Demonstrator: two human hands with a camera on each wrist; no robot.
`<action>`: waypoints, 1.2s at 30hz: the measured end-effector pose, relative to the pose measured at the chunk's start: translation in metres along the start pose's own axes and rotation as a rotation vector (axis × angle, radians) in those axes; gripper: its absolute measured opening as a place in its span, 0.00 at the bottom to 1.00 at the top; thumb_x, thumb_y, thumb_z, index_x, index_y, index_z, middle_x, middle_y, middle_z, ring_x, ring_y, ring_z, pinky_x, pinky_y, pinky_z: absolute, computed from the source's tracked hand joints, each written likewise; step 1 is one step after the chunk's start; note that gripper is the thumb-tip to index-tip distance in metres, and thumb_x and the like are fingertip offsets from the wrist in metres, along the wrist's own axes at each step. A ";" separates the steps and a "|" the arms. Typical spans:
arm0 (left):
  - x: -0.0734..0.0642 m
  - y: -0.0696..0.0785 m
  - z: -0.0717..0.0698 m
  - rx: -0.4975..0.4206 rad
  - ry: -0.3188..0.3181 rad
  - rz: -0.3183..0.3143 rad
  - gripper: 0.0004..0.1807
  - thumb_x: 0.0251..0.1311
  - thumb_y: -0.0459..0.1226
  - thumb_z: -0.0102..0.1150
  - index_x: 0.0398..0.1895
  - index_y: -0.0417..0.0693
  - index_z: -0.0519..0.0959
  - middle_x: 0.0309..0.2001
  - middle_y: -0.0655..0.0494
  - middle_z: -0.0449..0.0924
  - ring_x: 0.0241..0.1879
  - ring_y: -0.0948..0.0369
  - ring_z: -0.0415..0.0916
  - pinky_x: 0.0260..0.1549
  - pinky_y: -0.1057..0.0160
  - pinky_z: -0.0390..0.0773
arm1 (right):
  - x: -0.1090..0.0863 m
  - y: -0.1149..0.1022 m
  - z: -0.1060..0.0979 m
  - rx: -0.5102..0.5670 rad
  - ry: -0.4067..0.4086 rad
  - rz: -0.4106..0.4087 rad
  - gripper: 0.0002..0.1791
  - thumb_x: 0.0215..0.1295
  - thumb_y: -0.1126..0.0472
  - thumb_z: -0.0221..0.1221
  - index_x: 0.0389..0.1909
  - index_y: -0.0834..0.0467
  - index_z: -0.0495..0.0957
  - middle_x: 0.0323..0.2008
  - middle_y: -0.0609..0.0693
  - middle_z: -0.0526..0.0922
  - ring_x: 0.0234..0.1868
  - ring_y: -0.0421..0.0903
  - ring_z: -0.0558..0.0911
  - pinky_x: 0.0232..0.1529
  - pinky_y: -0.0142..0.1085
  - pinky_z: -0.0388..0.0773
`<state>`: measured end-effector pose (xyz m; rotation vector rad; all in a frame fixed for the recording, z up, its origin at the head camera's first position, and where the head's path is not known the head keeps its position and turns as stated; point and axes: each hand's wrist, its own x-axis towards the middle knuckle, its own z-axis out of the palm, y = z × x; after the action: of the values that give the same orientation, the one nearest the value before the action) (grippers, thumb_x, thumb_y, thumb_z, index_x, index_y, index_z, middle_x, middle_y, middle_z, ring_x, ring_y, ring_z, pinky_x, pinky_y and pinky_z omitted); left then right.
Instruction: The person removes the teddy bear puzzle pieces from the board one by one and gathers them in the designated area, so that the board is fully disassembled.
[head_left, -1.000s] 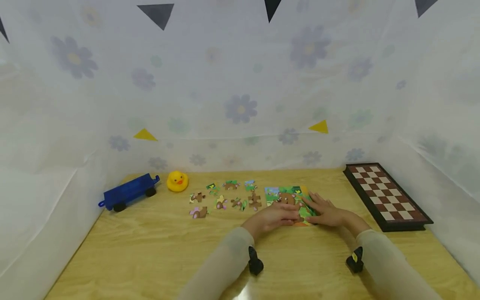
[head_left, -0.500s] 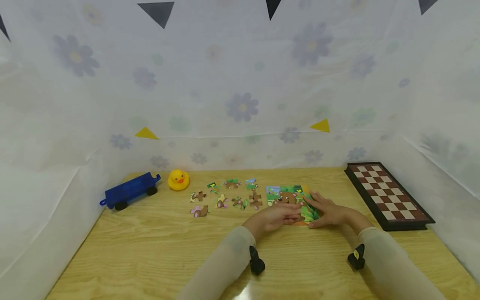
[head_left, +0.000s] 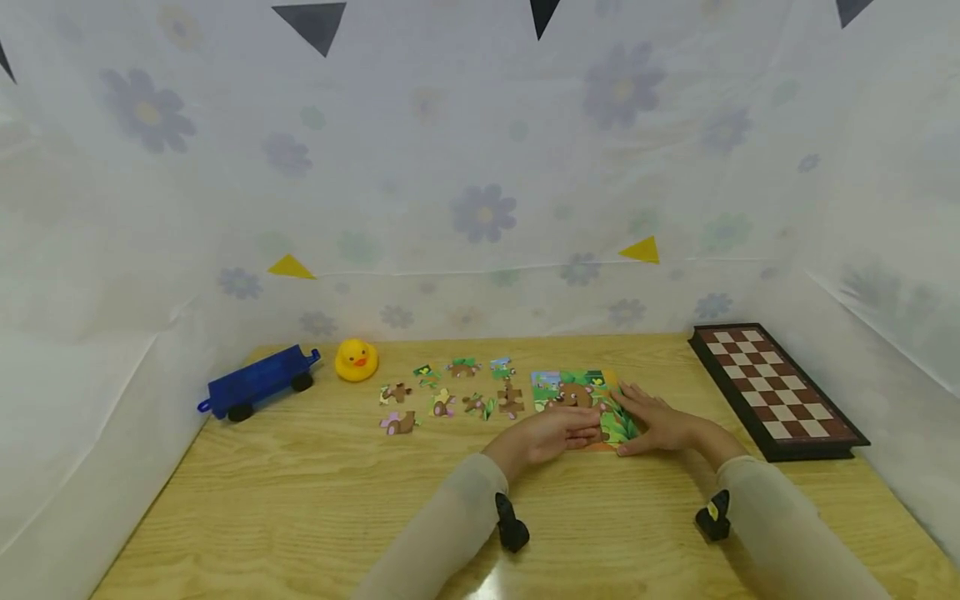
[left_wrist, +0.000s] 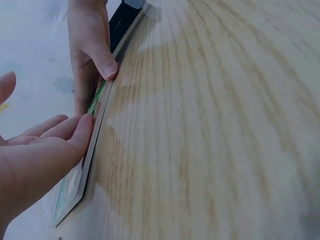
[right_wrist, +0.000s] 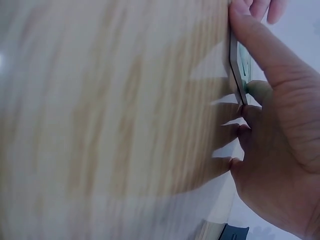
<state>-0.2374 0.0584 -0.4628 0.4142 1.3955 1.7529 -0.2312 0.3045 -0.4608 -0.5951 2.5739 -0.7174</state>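
Note:
A jigsaw puzzle (head_left: 573, 393) with a brown bear on a green and blue background lies flat on the table, its lower left part hidden by my left hand. My left hand (head_left: 551, 435) rests over that part with its fingers straight and close together. At the puzzle's right side my right hand (head_left: 660, 423) has its fingers spread, the index fingertip over the picture and the thumb at the near right corner. In the left wrist view, the left fingertips (left_wrist: 86, 122) touch the puzzle's near edge. The right thumb (right_wrist: 245, 17) reaches the same edge in the right wrist view.
Several loose puzzle pieces (head_left: 442, 404) lie left of the puzzle. Behind them to the left stand a yellow rubber duck (head_left: 356, 361) and a blue toy trailer (head_left: 262, 383). A checkered game board (head_left: 772, 387) lies on the right, and a floral sheet (head_left: 483, 250) hangs behind the table.
My right thumb has moved down from the picture to the puzzle's near right corner, and the index finger has shifted slightly right. My left hand is nearly still.

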 end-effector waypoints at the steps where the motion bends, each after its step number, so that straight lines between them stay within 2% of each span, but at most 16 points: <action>1: 0.000 -0.001 0.000 -0.011 0.000 0.000 0.27 0.73 0.37 0.43 0.70 0.34 0.56 0.69 0.43 0.58 0.67 0.51 0.59 0.66 0.54 0.60 | 0.000 0.000 0.000 -0.001 -0.001 0.000 0.57 0.56 0.43 0.64 0.74 0.64 0.41 0.72 0.68 0.31 0.71 0.67 0.30 0.63 0.67 0.27; 6: -0.002 -0.003 0.000 -0.072 -0.010 0.008 0.27 0.73 0.36 0.43 0.71 0.34 0.55 0.70 0.41 0.55 0.69 0.49 0.54 0.68 0.53 0.56 | 0.000 -0.001 0.001 -0.016 -0.008 0.011 0.57 0.56 0.42 0.64 0.74 0.64 0.41 0.72 0.68 0.31 0.71 0.67 0.30 0.63 0.67 0.28; 12: -0.001 -0.004 -0.001 -0.113 -0.001 0.041 0.26 0.73 0.34 0.41 0.70 0.33 0.55 0.68 0.39 0.58 0.68 0.48 0.57 0.67 0.53 0.59 | -0.001 -0.004 -0.002 -0.007 -0.007 0.014 0.57 0.56 0.43 0.65 0.74 0.65 0.41 0.72 0.68 0.31 0.70 0.67 0.30 0.63 0.67 0.27; 24: 0.011 -0.013 0.001 -0.174 0.138 0.073 0.26 0.69 0.30 0.47 0.68 0.31 0.59 0.65 0.41 0.65 0.62 0.48 0.67 0.60 0.51 0.68 | -0.001 -0.002 0.002 -0.002 -0.006 0.012 0.57 0.57 0.42 0.64 0.74 0.64 0.40 0.72 0.67 0.30 0.71 0.66 0.29 0.64 0.66 0.27; 30: 0.019 -0.015 0.002 -0.153 0.205 0.102 0.25 0.67 0.27 0.48 0.67 0.30 0.60 0.63 0.41 0.67 0.59 0.49 0.70 0.58 0.53 0.71 | 0.000 -0.003 0.002 -0.002 -0.007 0.011 0.57 0.57 0.43 0.64 0.74 0.64 0.40 0.72 0.67 0.30 0.71 0.67 0.30 0.64 0.66 0.27; 36: 0.023 -0.010 0.007 -0.105 0.238 0.088 0.23 0.66 0.27 0.51 0.64 0.31 0.66 0.57 0.42 0.74 0.55 0.51 0.74 0.54 0.56 0.75 | 0.000 -0.002 0.000 -0.003 -0.007 0.017 0.57 0.57 0.43 0.64 0.74 0.63 0.40 0.72 0.67 0.30 0.71 0.66 0.29 0.64 0.66 0.27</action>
<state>-0.2418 0.0811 -0.4752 0.2180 1.4585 1.9893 -0.2305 0.3031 -0.4596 -0.5751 2.5713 -0.7048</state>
